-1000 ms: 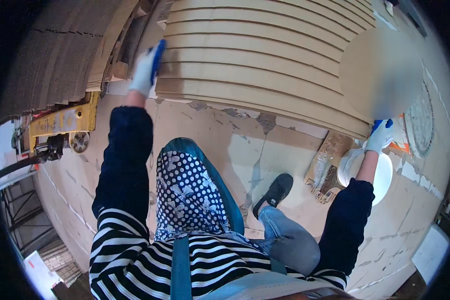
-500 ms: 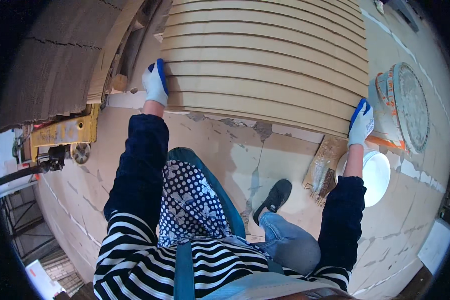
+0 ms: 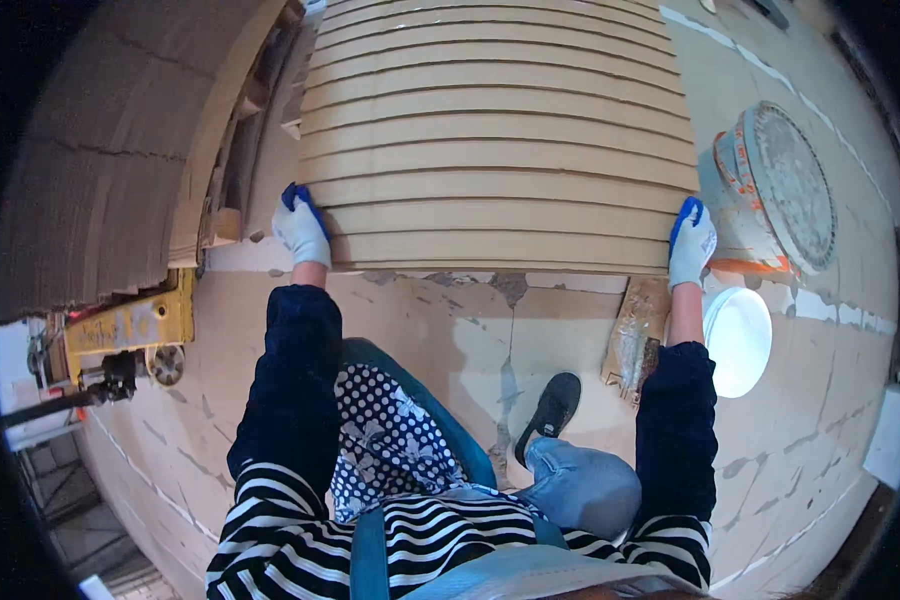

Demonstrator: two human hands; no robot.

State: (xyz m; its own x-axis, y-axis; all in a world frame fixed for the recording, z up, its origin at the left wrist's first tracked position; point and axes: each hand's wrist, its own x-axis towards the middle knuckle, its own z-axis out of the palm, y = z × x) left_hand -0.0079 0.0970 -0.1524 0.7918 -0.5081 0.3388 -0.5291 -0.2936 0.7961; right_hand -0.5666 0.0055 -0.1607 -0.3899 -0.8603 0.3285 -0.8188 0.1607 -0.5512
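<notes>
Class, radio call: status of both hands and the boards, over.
Left hand and right hand grip the stacked boards' ends. Round bucket beside right hand.

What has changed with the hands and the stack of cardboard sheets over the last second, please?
Both gloved hands came in to the stack of cardboard sheets: the left hand dropped to its left edge, and the right hand rose from beside the white lid to its right edge. The stack, lid and bucket stayed put.

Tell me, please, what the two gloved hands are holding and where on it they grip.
The left hand and right hand grip the stack of tan boards at its opposite side edges, near the end closest to the person.
</notes>
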